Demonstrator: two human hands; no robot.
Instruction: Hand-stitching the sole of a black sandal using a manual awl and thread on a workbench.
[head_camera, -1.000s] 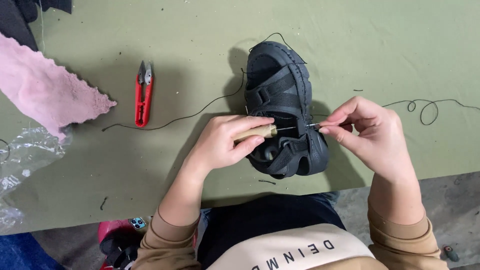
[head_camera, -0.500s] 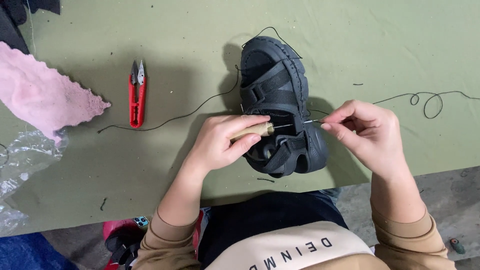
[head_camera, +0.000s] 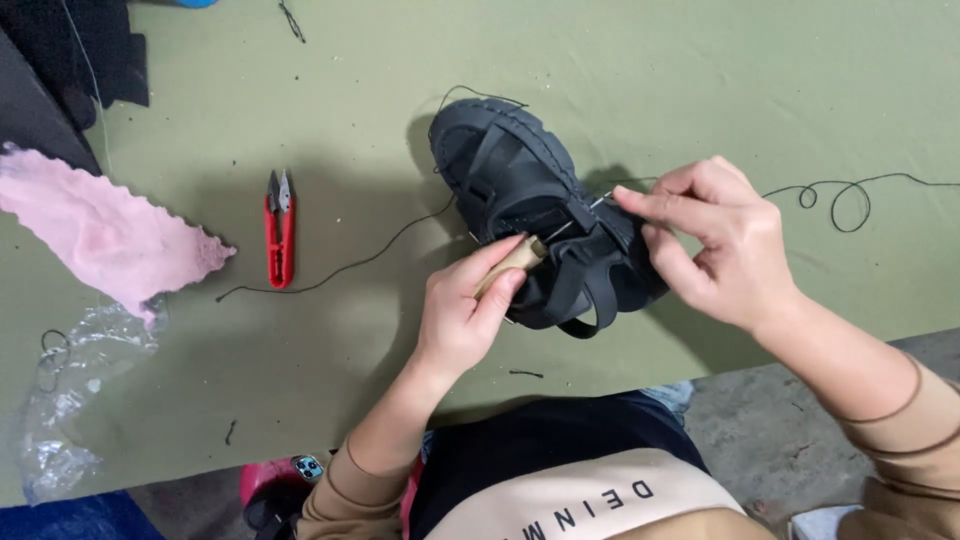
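A black strapped shoe (head_camera: 520, 190) lies on the green table top (head_camera: 700, 80), toe pointing away. My left hand (head_camera: 462, 315) grips a wooden-handled awl (head_camera: 512, 263) whose thin metal tip points up and right over the shoe's straps. My right hand (head_camera: 715, 240) pinches black thread (head_camera: 850, 195) at the needle's tip, just right of the shoe. The thread curls off to the right across the table. Another length of thread (head_camera: 350, 265) trails left from the shoe.
Red thread snips (head_camera: 280, 230) lie left of the shoe. A pink cloth (head_camera: 100, 235) and crumpled clear plastic (head_camera: 70, 400) sit at the far left. Dark fabric (head_camera: 70, 60) fills the top left corner. The table's front edge runs just below my hands.
The shoe has turned and tilted, its toe now further left. My left hand dropped lower with the awl angled upward; my right hand stays pinched at the needle tip.
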